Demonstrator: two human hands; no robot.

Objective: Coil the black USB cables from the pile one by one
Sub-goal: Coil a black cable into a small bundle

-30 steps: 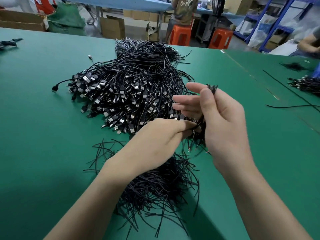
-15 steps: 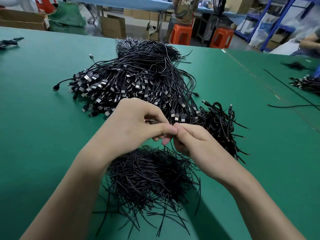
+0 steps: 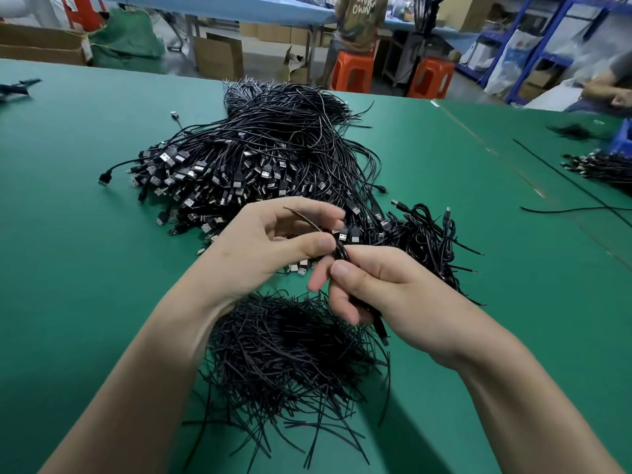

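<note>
A big pile of black USB cables (image 3: 260,165) lies on the green table (image 3: 68,234), plugs fanned toward me. To its right sits a small heap of coiled cables (image 3: 427,241). A heap of short black tie wires (image 3: 290,354) lies near me, under my wrists. My right hand (image 3: 383,289) grips a folded black cable bundle (image 3: 342,253), whose end sticks out below the palm. My left hand (image 3: 270,241) pinches a thin tie wire (image 3: 304,218) against that bundle between thumb and fingers.
More cable bundles (image 3: 602,169) and a long loose cable (image 3: 567,209) lie on the adjoining table at right. Orange stools (image 3: 352,70), cardboard boxes and a standing person are behind the table's far edge. Another person's arm (image 3: 612,87) shows at far right.
My right hand came down from a raised, open pose and closed on the cable bundle. My left hand rose off the pile, now pinching a tie wire at the bundle. The coiled heap came into view.
</note>
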